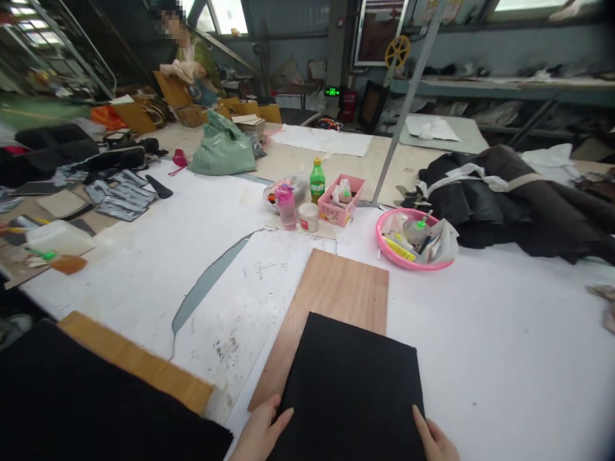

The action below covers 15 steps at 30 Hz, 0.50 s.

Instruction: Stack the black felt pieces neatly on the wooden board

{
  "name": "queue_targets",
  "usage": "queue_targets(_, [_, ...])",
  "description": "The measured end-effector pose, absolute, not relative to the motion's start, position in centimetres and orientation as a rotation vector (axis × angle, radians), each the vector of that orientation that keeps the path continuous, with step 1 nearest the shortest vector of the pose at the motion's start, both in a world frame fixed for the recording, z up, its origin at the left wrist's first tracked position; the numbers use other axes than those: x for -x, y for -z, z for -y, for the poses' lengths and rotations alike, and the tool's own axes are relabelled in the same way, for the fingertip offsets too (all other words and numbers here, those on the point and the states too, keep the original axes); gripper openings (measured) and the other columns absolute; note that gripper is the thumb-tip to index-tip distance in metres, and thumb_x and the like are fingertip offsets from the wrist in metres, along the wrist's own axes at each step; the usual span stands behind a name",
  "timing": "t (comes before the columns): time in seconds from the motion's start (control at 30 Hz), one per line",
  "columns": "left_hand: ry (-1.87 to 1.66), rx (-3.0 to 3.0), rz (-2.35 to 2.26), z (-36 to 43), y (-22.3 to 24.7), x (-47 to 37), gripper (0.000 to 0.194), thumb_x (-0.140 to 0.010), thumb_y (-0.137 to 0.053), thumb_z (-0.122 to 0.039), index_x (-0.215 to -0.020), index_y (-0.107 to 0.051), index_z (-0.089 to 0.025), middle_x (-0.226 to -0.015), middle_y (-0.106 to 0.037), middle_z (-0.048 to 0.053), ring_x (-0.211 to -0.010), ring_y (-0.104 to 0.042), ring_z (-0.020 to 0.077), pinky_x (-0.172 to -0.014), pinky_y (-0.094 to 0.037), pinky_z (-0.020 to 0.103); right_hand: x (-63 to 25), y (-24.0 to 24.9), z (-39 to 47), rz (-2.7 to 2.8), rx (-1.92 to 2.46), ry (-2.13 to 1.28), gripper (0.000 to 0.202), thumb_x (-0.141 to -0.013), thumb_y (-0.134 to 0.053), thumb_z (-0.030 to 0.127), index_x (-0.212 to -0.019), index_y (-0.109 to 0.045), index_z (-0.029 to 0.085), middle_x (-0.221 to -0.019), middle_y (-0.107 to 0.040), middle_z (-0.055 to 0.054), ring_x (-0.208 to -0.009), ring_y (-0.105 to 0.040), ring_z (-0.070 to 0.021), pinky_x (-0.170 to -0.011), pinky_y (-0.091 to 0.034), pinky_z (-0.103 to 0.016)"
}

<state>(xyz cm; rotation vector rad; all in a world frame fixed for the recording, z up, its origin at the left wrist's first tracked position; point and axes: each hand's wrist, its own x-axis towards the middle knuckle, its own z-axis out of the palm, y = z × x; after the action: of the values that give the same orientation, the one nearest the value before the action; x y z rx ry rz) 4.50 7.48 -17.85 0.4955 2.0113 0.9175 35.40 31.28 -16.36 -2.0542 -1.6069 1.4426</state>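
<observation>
both hands sit at the near edge of a black fabric sheet [353, 390] that lies flat on a wooden board [336, 301], the board itself resting on the white tabletop [504, 333]. the left hand [259, 435] lies at the sheet's near left corner, fingers spread and flat, its fingertips touching the cloth edge, pinching nothing; the right hand [435, 442] rests against the near right edge in the same way, open and flat, with nothing between the fingers. pressed like this at two corners, the hands seem to be keeping the cloth squared and smooth against the board, whose far part shows bare beyond the cloth. to the left a second plank [139, 365] lies half under another black cloth [96, 410], just beside the white paper with a long cut through it. farther off, well apart from the hands, stand a pink basin [384, 246] filled with small tubes and scraps, a pink box [336, 211], a green bottle [316, 181], a pink bottle [287, 205] and a white cup [308, 216], grouped where they stay out of the working space but near. a dark bundle of fabric [509, 198] lies on the right, a green bag [223, 148] at the back, and another person [189, 54] works at the far end
</observation>
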Motion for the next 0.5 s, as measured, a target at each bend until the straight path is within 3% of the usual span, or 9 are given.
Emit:
queue_targets(0.17, [-0.887, -0.546, -2.028, -11.2, 17.2, -2.7, 0.043, -0.076, -0.063, -0.062, -0.066, -0.055, -0.021, -0.054, -0.056, -0.001, -0.056, -0.057, 0.0200, -0.056, -0.038, 0.027, -33.4, 16.9, -32.4, 1.486, 2.035, -1.353, 0.059, -0.070, -0.057, 0.080, -0.058, -0.055, 0.022, -0.052, -0.054, 0.000, -0.060, -0.054, -0.0229, -0.053, -0.043, -0.030])
queue_targets(0.33, [-0.925, -0.546, -2.046, -16.7, 17.1, -0.7, 0.042, -0.081, -0.060, -0.061, -0.074, -0.060, -0.019, -0.061, -0.064, 0.003, -0.061, -0.062, 0.0227, -0.057, -0.038, 0.028, -32.4, 17.8, -33.4, 1.374, 1.899, -1.380, 0.052, -0.070, -0.068, 0.071, -0.082, -0.061, 0.021, -0.076, -0.065, -0.001, -0.077, -0.058, -0.0240, -0.064, -0.047, -0.029])
queue_targets(0.5, [-1.026, -0.513, -1.995, -21.4, 17.0, 0.4, 0.040, -0.075, -0.070, -0.057, -0.079, -0.065, -0.017, -0.069, -0.067, 0.005, -0.069, -0.064, 0.0245, -0.061, -0.044, 0.030, -32.7, 17.6, -33.0, 1.282, 1.701, -1.584, 0.045, -0.074, -0.071, 0.060, -0.095, -0.061, 0.022, -0.092, -0.068, -0.001, -0.090, -0.061, -0.0237, -0.075, -0.051, -0.027])
